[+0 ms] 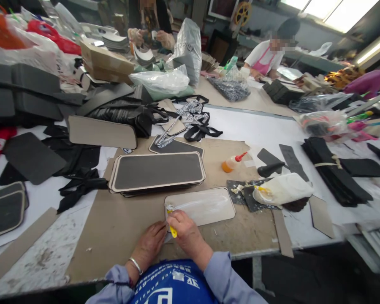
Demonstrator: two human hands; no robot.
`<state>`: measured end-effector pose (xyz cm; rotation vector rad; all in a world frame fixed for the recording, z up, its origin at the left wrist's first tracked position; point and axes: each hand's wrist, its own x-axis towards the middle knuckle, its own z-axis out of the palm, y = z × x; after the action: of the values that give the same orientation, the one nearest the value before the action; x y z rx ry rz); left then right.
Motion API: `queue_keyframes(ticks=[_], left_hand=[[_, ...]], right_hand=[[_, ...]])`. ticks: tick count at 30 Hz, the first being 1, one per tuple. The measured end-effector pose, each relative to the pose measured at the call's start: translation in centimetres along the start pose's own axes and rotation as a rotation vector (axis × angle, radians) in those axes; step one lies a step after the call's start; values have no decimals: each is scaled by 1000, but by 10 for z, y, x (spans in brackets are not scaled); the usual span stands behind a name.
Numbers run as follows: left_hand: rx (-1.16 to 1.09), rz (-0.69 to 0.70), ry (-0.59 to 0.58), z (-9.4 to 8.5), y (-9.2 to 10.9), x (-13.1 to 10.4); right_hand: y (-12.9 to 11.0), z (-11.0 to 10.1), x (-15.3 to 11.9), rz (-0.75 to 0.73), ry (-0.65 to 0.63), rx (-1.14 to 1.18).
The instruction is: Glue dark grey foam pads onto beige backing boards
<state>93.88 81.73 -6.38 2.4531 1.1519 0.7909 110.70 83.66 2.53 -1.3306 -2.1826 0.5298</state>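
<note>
A pale rounded panel [202, 207] lies on the brown board in front of me, with whitish wet streaks across its surface. My right hand [183, 230] is closed around a yellow-handled brush [172, 231], whose bristles touch the panel's left end. Beside it, my left hand [152, 240] rests at the panel's lower left corner, fingers together; whether anything is under them is hidden. Just behind sits a stack of dark panels with pale rims [158, 169]. To the right, a white container [283, 188] lies on its side on glue-smeared dark scraps, a yellow piece at its mouth.
A bottle of orange liquid with a red tip [232, 162] stands behind the panel. Black strips [332, 173] lie tied at the right. Dark straps and cut pieces [82, 177] crowd the left. Across the table, people work among bags and a cardboard box [106, 63].
</note>
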Motion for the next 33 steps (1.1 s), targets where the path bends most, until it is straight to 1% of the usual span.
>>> queue_keyframes(ticks=[2,4,7,10,12,14,17,19,21,24,26,29,31,33], left_hand=[[18,24,4,-2,0,1],[37,61,11,-4,1,2],[83,116,16,-7,0,4],[136,155,-5,-8,0,4],[158,163,-14,-8,0,4],[166,159,-16,-8,1,4],[166,157,-26,-8,1,4],[164,172,-23,-7,0,4],[158,182,-19,-6,-2,3],[150,183,-21,-3,-5,0],[146,166,-23,-1,-5,-3],[126,120,-37,-1,-3,-5],[116,92,-46,-2,0,-5],[121,72,-42,-3,3,-4]], right_hand=[[-7,-4,-3,26,-4,59],[-12,-8,-10,75,20,131],[-7,-12,-29,219,128,239],[14,-21,-56,435,310,257],[36,-33,-78,560,422,163],[58,-50,-99,645,506,26],[86,-77,-121,685,580,-129],[98,-91,-126,665,599,-187],[105,-98,-125,618,603,-228],[100,-93,-117,522,562,-274],[87,-84,-112,465,480,-250],[59,-70,-107,395,359,-130],[45,-66,-105,380,356,-94],[38,-63,-105,393,400,-134]])
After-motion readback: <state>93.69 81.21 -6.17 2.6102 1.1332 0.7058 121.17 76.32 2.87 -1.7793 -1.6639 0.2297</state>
